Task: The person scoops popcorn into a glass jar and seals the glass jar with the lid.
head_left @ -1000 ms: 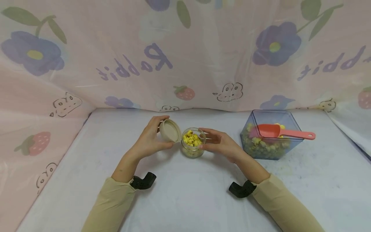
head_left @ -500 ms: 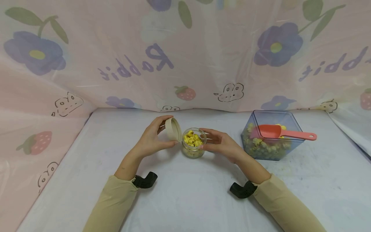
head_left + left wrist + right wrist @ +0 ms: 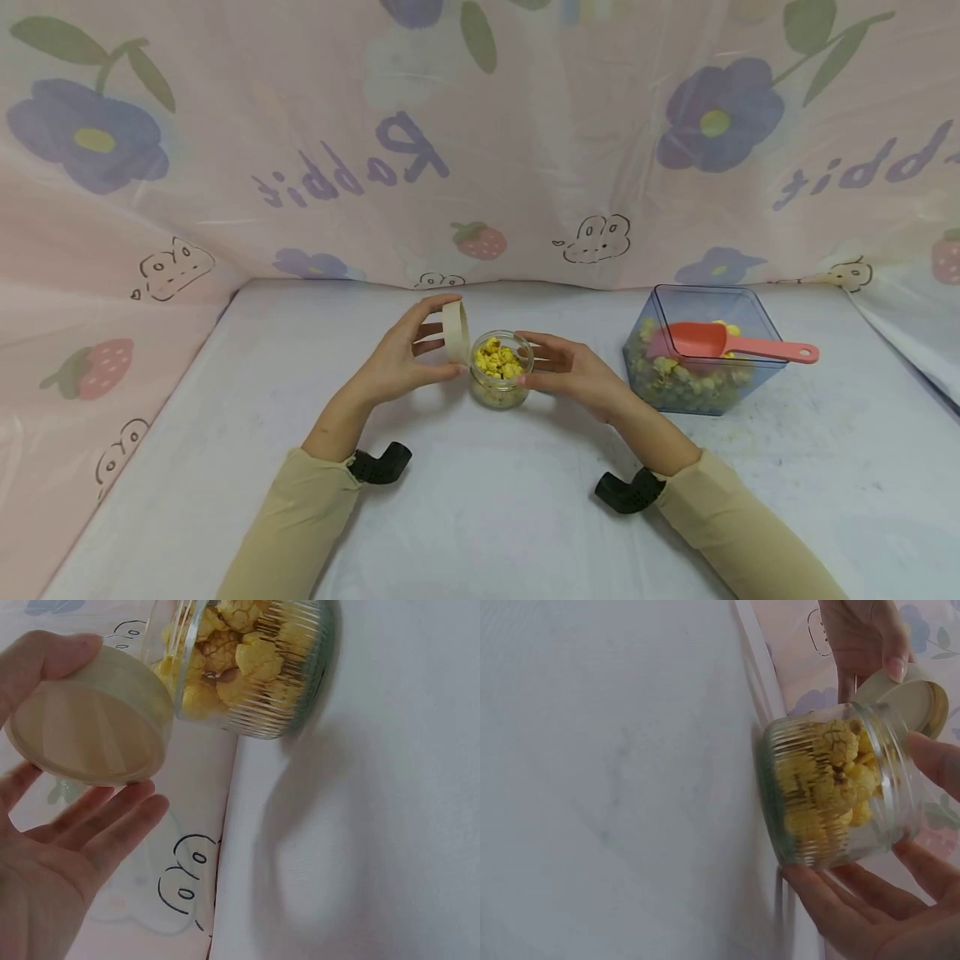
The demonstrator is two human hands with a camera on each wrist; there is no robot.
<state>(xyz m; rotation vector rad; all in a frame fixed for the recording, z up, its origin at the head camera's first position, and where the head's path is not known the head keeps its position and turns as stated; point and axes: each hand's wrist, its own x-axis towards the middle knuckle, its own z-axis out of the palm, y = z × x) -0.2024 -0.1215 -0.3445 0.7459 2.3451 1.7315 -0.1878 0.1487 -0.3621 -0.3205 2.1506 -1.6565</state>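
Observation:
A ribbed glass jar of yellow popcorn stands uncovered on the white table. My right hand grips it from the right, thumb near the rim and fingers around the far side, as the right wrist view shows. In my left hand a cream-coloured lid is pinched between thumb and fingers. Tipped on edge, the lid has its hollow side toward the jar and its flat top toward my palm. It is close beside the jar's mouth, on the left.
To the right stands a clear bluish bin with more popcorn inside. A pink-red scoop lies across it, its handle over the right rim. Behind the table hangs a printed pink cloth.
My left hand has turned the lid from facing up and toward the camera to standing on edge, moving it slightly right toward the jar. The right hand and jar stay put.

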